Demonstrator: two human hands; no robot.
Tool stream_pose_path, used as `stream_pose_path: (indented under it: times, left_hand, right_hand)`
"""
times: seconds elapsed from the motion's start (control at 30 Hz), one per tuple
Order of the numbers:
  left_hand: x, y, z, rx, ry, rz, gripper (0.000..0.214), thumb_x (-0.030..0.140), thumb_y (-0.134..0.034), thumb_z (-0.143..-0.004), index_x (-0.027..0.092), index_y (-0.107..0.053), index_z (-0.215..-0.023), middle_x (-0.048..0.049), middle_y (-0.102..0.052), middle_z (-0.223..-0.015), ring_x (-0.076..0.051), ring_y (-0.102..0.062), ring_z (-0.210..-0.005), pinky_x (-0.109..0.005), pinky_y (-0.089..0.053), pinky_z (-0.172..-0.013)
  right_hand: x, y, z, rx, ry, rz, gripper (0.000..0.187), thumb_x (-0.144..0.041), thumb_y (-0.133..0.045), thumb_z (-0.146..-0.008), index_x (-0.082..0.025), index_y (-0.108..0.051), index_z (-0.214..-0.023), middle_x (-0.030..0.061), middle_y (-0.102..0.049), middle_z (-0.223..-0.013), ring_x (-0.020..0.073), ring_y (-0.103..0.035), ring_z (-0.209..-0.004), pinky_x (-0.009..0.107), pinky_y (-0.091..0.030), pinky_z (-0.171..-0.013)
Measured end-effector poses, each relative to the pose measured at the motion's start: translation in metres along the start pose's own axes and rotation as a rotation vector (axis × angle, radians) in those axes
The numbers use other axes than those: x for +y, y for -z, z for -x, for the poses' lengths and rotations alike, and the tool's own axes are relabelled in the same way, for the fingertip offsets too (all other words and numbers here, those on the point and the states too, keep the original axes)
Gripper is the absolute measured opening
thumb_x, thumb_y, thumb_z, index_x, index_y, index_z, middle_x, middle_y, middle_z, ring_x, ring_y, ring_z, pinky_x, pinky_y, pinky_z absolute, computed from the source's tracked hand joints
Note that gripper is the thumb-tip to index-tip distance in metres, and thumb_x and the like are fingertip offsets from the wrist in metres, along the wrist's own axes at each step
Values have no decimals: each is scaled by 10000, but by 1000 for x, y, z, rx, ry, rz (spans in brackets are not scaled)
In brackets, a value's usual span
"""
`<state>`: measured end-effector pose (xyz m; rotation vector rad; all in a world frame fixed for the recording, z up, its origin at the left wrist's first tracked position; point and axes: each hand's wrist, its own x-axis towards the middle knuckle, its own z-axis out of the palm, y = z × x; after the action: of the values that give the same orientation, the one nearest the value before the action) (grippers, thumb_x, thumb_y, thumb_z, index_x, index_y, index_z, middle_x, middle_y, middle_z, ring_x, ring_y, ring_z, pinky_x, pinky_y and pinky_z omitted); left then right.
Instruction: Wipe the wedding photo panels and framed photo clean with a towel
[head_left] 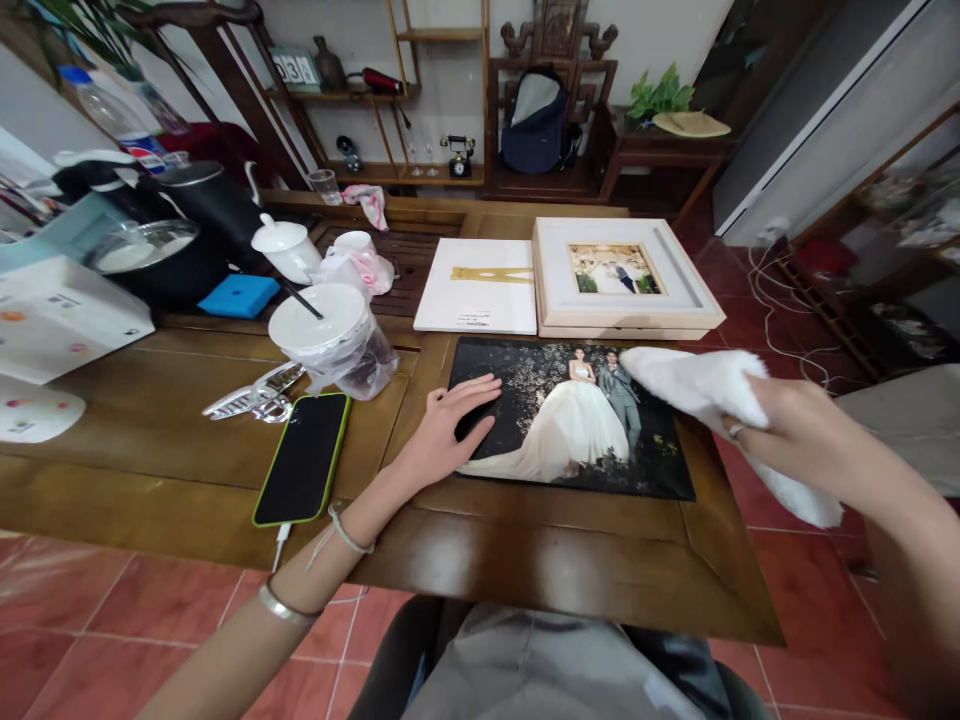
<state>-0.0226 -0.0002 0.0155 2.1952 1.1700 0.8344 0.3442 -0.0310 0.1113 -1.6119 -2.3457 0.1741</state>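
A dark wedding photo panel (517, 400) lies flat on the wooden table, showing a couple in a white gown and a grey suit. My left hand (454, 425) rests on its left edge, fingers stretched out and holding nothing. A white fluffy cloth (686, 380) is gripped in my right hand (795, 425); one end touches the panel's upper right part and the other hangs past the table's right edge. Just behind the panel are a framed wedding photo (615, 270) on a pale box and a white board (480, 290) with a gold strip.
To the left lie a phone (304, 460) with a charging cable and a bunch of keys (259, 393). A lidded drink cup with straw (330, 335), a white teapot (286, 250), a blue box (238, 296) and a black pot (161, 265) stand behind them.
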Motion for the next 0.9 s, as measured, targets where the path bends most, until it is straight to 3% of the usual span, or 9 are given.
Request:
stream_pose_path:
  times: [0.1, 0.17, 0.23, 0.3, 0.4, 0.5, 0.6, 0.77, 0.9]
  left_hand:
    - [0, 0, 0, 2, -4, 0, 326, 254, -513, -915, 275, -580, -1233, -64, -586, -1343, -240, -483, -1304, -483, -343, -1033]
    - [0, 0, 0, 3, -2, -3, 323, 251, -515, -913, 268, -583, -1228, -65, -587, -1342, -238, -483, -1303, -480, -343, -1035]
    - [0, 0, 0, 5, 1, -6, 319, 249, -517, -913, 262, -586, -1225, -67, -586, -1343, -237, -486, -1301, -479, -343, -1036]
    - [0, 0, 0, 7, 1, -4, 316, 253, -518, -915, 262, -587, -1224, -67, -585, -1344, -236, -488, -1299, -478, -343, -1038]
    - [1, 0, 1, 5, 0, 0, 317, 262, -514, -920, 271, -582, -1229, -61, -584, -1346, -232, -486, -1301, -477, -341, -1041]
    - [0, 0, 1, 2, 1, 6, 321, 269, -510, -921, 278, -580, -1234, -58, -583, -1347, -232, -483, -1303, -477, -339, -1045]
    - [-1, 0, 0, 3, -2, 5, 325, 272, -511, -919, 279, -579, -1237, -62, -584, -1345, -240, -482, -1304, -485, -342, -1039]
    - [-1, 0, 0, 6, -10, -1, 324, 262, -512, -916, 274, -580, -1232, -67, -587, -1341, -243, -483, -1303, -489, -349, -1033]
    - [1, 0, 0, 6, -6, -7, 310, 256, -513, -917, 262, -588, -1218, -68, -596, -1330, -238, -487, -1299, -485, -355, -1033]
  right_hand:
    - [-9, 3, 6, 184, -143, 205, 169, -126, -452, -733, -270, -366, -711, 47, -488, -634, 272, -519, -587, 384, -370, -570]
    - [-24, -5, 5, 240, -157, 260, 172, -124, -460, -739, -267, -368, -711, 84, -535, -697, 324, -579, -692, 414, -417, -606]
    - [-40, -20, -2, 177, -56, 237, 183, -79, -466, -721, -254, -413, -706, 127, -620, -846, 360, -625, -873, 432, -480, -666]
    - [-52, -38, -12, 89, 85, 192, 217, -16, -465, -676, -224, -484, -733, 158, -636, -1121, 379, -573, -1119, 464, -522, -793]
    - [-62, -59, -25, -35, 269, 148, 340, 63, -440, -596, -174, -563, -807, 158, -480, -1413, 373, -358, -1356, 544, -451, -1000]
    - [-68, -68, -25, -112, 328, 94, 447, 110, -404, -558, -142, -611, -864, 158, -437, -1452, 353, -244, -1408, 574, -358, -1089]
    - [-80, -65, -12, -152, 306, 36, 490, 129, -393, -550, -137, -636, -881, 163, -445, -1443, 347, -237, -1405, 577, -364, -1087]
    - [-104, -52, 25, -285, 350, -54, 435, 108, -400, -568, -178, -636, -795, 95, -456, -1445, 315, -255, -1404, 550, -347, -1106]
    - [-106, -30, 52, -354, 324, -206, 399, 19, -444, -575, -237, -636, -814, -23, -476, -1438, 227, -383, -1359, 352, -456, -1047]
